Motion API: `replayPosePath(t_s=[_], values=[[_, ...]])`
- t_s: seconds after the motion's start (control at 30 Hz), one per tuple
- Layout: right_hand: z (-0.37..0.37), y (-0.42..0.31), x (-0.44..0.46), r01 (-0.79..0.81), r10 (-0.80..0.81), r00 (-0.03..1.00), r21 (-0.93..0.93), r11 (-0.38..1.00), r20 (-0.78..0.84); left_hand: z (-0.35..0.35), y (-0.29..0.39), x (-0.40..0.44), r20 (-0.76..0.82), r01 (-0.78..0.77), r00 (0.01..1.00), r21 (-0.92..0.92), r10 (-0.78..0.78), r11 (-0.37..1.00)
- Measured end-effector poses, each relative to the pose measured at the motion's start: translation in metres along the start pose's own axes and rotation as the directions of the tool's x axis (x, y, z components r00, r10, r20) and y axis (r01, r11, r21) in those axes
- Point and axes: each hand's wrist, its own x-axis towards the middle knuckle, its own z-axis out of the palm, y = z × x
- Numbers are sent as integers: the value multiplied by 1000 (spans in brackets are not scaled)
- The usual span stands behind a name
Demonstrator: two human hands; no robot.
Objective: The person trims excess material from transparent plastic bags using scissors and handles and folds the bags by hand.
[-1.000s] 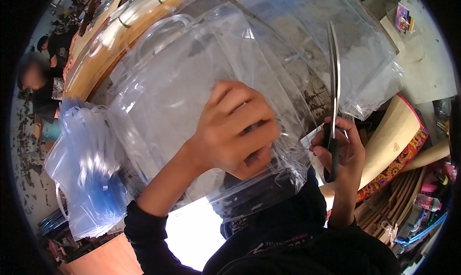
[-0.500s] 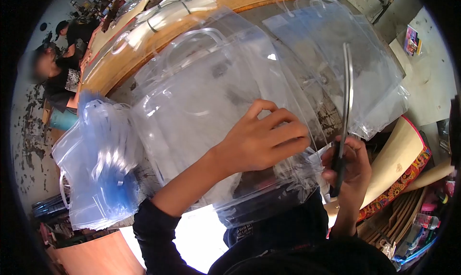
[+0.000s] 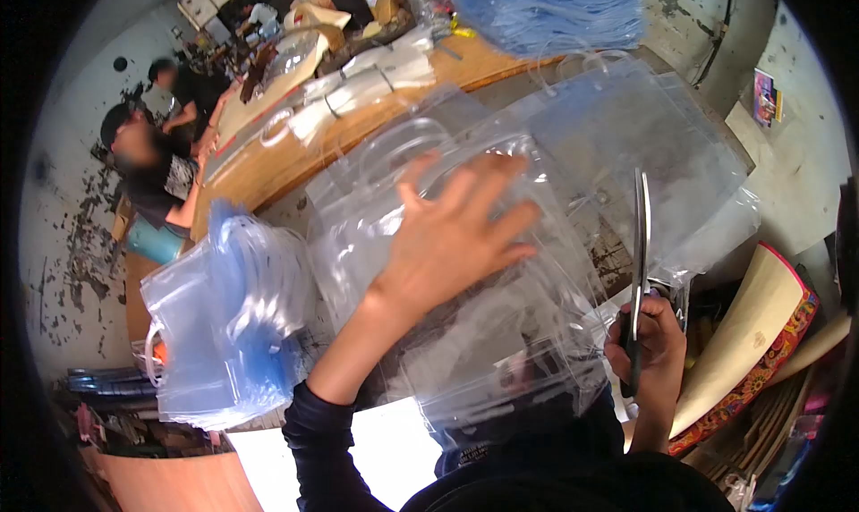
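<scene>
My left hand [image 3: 456,235] lies with its fingers spread on a clear plastic bag [image 3: 483,333] in front of me; the hand is a little blurred. The bag's looped handle [image 3: 407,145] shows beyond my fingers. To the right of the bag, my right hand [image 3: 651,342] is closed around the dark handles of a pair of scissors [image 3: 640,253], whose blades point up and away from me. More clear bags [image 3: 626,145] lie flat at the back right. At the left is a thick pile of bluish clear bags [image 3: 215,333] with white handles.
A wooden table [image 3: 358,136] curves behind, with bundled clear strips [image 3: 367,83] on it. A stack of blue plastic [image 3: 550,11] stands at the far edge. Two people sit at the left, one in a dark shirt [image 3: 157,181]. Rolled sheets [image 3: 743,333] stand at the right.
My left hand has moved away from me over the bag, its fingers opening from a curl to a spread. The view has tilted up, showing more of the table; the scissors stay in my right hand.
</scene>
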Motion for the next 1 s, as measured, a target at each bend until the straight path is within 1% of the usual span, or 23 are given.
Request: replayPosePath(t_s=[0.03,0.07,0.1,0.17,0.2,0.23,0.3,0.33,0.4,0.43,0.5,0.53,0.6,0.63,0.7,0.73,0.77,0.8,0.83,0.9,0.93,0.97,1.0], values=[[-4,-4,0,18,-17,1000,19,1000,-16,-10,-4,6,34,98,995,7,-99,995],[-10,-8,-2,10,-11,1000,44,999,27,-19,-7,11,72,192,979,17,-193,981],[-14,-11,-3,0,-4,998,66,998,69,-23,-9,13,74,163,984,24,-165,986],[-20,-14,-7,31,-34,999,73,997,37,-22,-12,14,240,266,945,-171,-222,949],[-22,-14,-8,19,-25,999,115,993,48,-23,-14,14,323,308,925,-320,-203,896],[-25,-15,-10,3,-12,998,156,988,60,-24,-16,15,325,290,928,-326,-181,900],[-30,-13,-14,9,-18,999,196,981,46,-24,-20,18,300,217,950,-451,-82,866],[-33,-14,-14,16,-29,998,223,975,57,-27,-19,21,302,208,951,-454,-69,866],[-39,-11,-12,56,-84,994,312,948,77,-35,-16,26,205,81,979,-313,-16,946],[-42,-13,-11,56,-83,994,315,948,74,-35,-16,27,206,79,978,-313,-14,946],[-48,-17,-9,75,-119,989,376,923,93,-32,-18,28,155,129,986,-477,-62,869],[-50,-18,-8,75,-115,990,384,920,84,-30,-21,28,154,130,986,-475,-64,870],[-51,-20,-8,75,-118,989,398,914,84,-27,-28,26,419,382,895,-553,-149,741],[-50,-21,-7,77,-120,990,415,907,78,-28,-30,26,417,377,897,-551,-145,744],[-47,-18,-4,98,-131,990,419,902,49,-29,-33,25,313,303,942,-646,-120,701],[-47,-17,-3,96,-129,991,474,875,38,-34,-38,24,316,302,942,-647,-115,700],[-48,-17,-1,91,-126,992,526,846,30,-42,-46,22,391,360,911,-594,-132,720],[-52,-14,2,107,-151,987,491,864,50,-48,-52,19,464,414,872,-534,-153,737],[-51,-16,5,103,-148,987,493,864,54,-49,-57,14,467,418,870,-532,-156,737],[-47,-21,11,46,-82,996,541,840,43,-50,-64,3,419,482,874,-691,-245,539],[-45,-22,15,26,-60,997,534,845,47,-58,-62,2,382,485,875,-668,-298,564],[-43,-22,20,24,-61,997,537,844,52,-71,-62,1,340,519,854,-611,-393,598],[-38,-21,25,61,-66,998,509,859,-8,-85,-64,-1,288,554,828,-551,-481,624]])
